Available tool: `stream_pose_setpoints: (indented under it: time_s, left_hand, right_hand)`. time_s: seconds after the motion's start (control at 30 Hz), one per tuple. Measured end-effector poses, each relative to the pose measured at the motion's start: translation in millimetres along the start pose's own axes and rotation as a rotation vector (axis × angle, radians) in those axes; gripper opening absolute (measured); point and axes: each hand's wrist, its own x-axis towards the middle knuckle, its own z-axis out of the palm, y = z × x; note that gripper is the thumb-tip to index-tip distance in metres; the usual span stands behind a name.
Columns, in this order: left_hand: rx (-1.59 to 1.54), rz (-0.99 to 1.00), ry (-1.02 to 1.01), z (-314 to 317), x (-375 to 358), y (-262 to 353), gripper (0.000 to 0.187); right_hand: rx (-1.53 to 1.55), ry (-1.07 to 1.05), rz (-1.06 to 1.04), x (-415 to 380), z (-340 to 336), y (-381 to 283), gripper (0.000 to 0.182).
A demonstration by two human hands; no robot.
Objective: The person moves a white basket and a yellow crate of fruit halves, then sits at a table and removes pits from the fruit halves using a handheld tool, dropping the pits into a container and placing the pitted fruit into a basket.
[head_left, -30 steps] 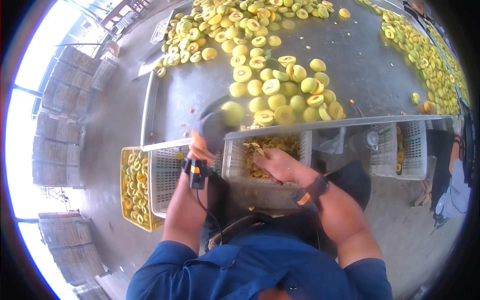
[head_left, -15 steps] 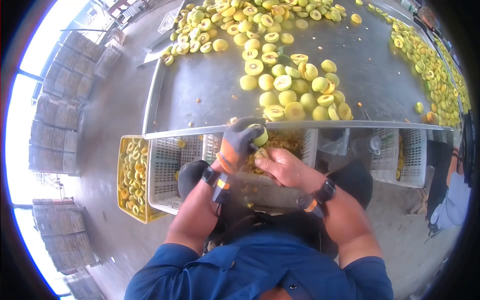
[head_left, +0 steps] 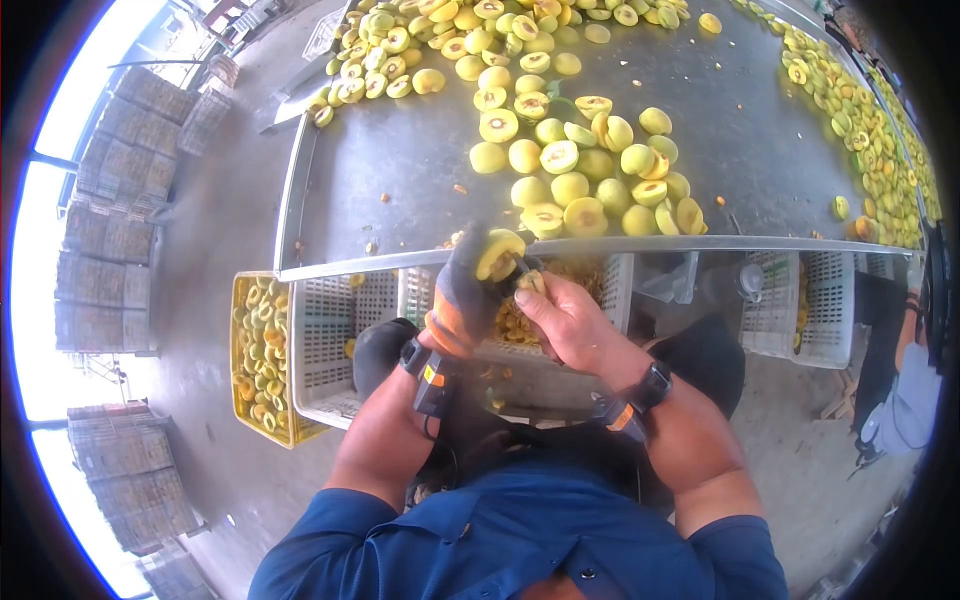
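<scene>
My left hand (head_left: 468, 285), in a grey and orange glove, is closed around a yellow-green peach half (head_left: 500, 254) whose hollowed cut side faces right. In my bare right hand (head_left: 572, 318) is a small tool with a pale handle (head_left: 531, 283); its thin metal end reaches to the peach half, and its exact shape is hard to make out. Both hands are just over the near edge of the metal table (head_left: 390, 180). Past them lie many peach halves (head_left: 570, 187), some cut side up with the pit showing. Below is a crate of orange-brown scraps (head_left: 530, 322).
A yellow crate of peach halves (head_left: 262, 360) stands on the floor at left, beside a white crate (head_left: 325, 345). Another white crate (head_left: 825, 310) is under the table at right, near a second person (head_left: 900, 400). Stacked crates (head_left: 110, 250) line the far left.
The peach half in my left hand has turned so its cut side shows, and the hand has shifted slightly left. My right hand keeps the tool against it. The view has shifted slightly.
</scene>
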Motion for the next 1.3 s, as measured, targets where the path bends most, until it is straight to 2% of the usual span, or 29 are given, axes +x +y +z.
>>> stream_pose_setpoints:
  time_s: [0.1, 0.17, 0.23, 0.27, 0.33, 0.37, 0.47, 0.53, 0.6, 0.67, 0.77, 0.83, 0.9, 0.97, 1.03, 1.13, 1.23, 1.3]
  left_hand:
    - [-0.066, -0.053, 0.025, 6.4, -4.4, -26.6, 0.048]
    - [-0.108, -0.07, 0.057, 13.3, -6.8, -38.9, 0.05]
    - [-0.367, -0.221, 0.106, 19.7, -6.6, -41.3, 0.038]
    - [-0.606, -0.364, 0.138, 22.7, -4.6, -36.8, 0.031]
    - [-0.844, -0.509, 0.208, 30.3, -2.0, -31.4, 0.038]
    - [-0.843, -0.51, 0.247, 34.3, -2.4, -29.4, 0.041]
    - [-0.759, -0.507, 0.203, 27.0, -2.4, -9.0, 0.043]
    - [-0.814, -0.565, 0.213, 23.7, -1.5, 3.2, 0.043]
    - [-1.008, -0.679, 0.322, 25.8, 0.2, 6.3, 0.042]
    - [-0.909, -0.568, 0.245, 20.3, -0.5, 6.0, 0.042]
    - [-0.66, -0.406, 0.125, 10.9, 6.5, 1.6, 0.034]
    - [-0.326, -0.272, 0.064, -0.2, 6.2, 4.7, 0.028]
    - [0.134, -0.094, 0.006, -11.6, 5.6, 16.7, 0.03]
    - [-0.016, -0.038, 0.055, -8.5, 10.0, 21.4, 0.029]
    - [0.176, 0.021, 0.015, -15.7, 10.6, 35.6, 0.035]
    - [0.224, 0.059, 0.051, -12.4, 9.3, 29.9, 0.039]
    - [0.248, -0.021, 0.087, -7.6, 9.3, 30.6, 0.036]
    - [0.297, 0.062, 0.119, -6.7, 8.0, 20.1, 0.033]
  right_hand:
    - [-0.004, 0.035, -0.014, -0.7, 0.5, 0.8, 0.035]
    - [-0.074, 0.091, -0.066, 1.0, 2.7, 2.3, 0.035]
    - [-0.158, 0.144, -0.107, 0.4, 4.9, -0.3, 0.036]
    - [-0.2, 0.171, -0.127, 0.6, 6.1, -1.5, 0.037]
    - [-0.25, 0.159, -0.083, 2.2, 9.3, -2.3, 0.038]
    - [-0.274, 0.151, -0.06, 2.0, 10.5, -1.8, 0.039]
    - [-0.177, 0.132, -0.165, 8.7, 11.5, 9.4, 0.039]
    - [-0.199, 0.137, -0.129, 12.3, 12.5, 13.6, 0.04]
    - [-0.162, 0.095, -0.087, 14.9, 10.1, 12.7, 0.036]
    - [-0.063, 0.01, -0.04, 16.6, 5.3, 9.2, 0.028]
    - [-0.02, 0.106, -0.125, 16.9, 12.4, 17.6, 0.029]
    - [-0.052, 0.11, -0.129, 13.5, 9.8, 11.1, 0.035]
    - [-0.089, 0.107, -0.103, 8.0, 4.1, 2.1, 0.038]
    - [-0.128, 0.082, -0.042, 3.4, 2.2, -1.1, 0.039]
    - [-0.108, 0.084, -0.02, 3.9, 4.5, -0.6, 0.039]
    - [-0.092, 0.088, -0.052, 6.4, 6.0, 1.0, 0.039]
    - [-0.141, 0.115, -0.08, 9.8, 7.7, 9.0, 0.04]
    - [-0.173, 0.135, -0.081, 10.5, 9.7, 11.9, 0.04]
